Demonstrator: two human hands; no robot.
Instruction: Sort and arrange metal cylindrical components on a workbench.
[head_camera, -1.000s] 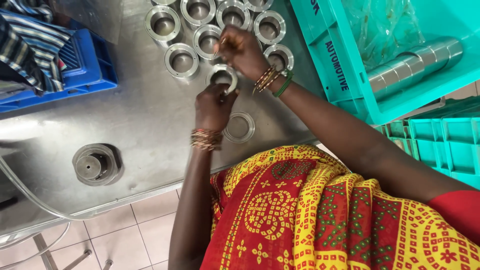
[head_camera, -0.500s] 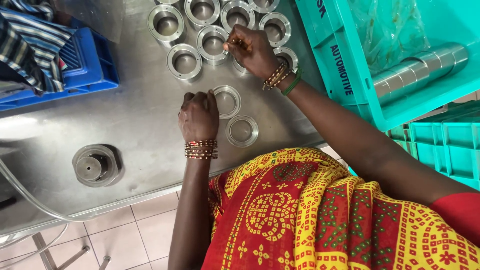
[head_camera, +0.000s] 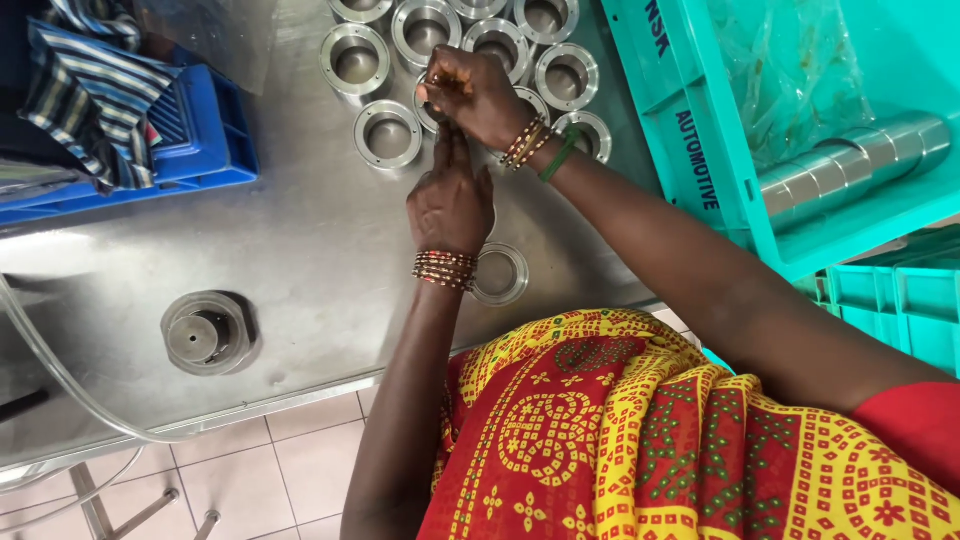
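both hands (head_camera: 462, 140) over metal rings (head_camera: 390, 133)

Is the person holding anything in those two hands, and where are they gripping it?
It cannot be told: left hand and right hand meet over the silver metal rings, hiding their fingertips.

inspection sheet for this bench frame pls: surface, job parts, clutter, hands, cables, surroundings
Surface: steel bench top, bare in the middle, glare at left.
Job's things: group of metal bearing rings at the top; one flat ring apart, near the bench edge.
Clutter: round metal fixture at lower left; blue crate with striped cloth.
Grippers: left hand and right hand meet over the rings, fingers curled; what they grip is hidden.
Cables: clear tube curving over the bench's left end.
Surroundings: teal crate holding a stack of rings and plastic bag; tiled floor.
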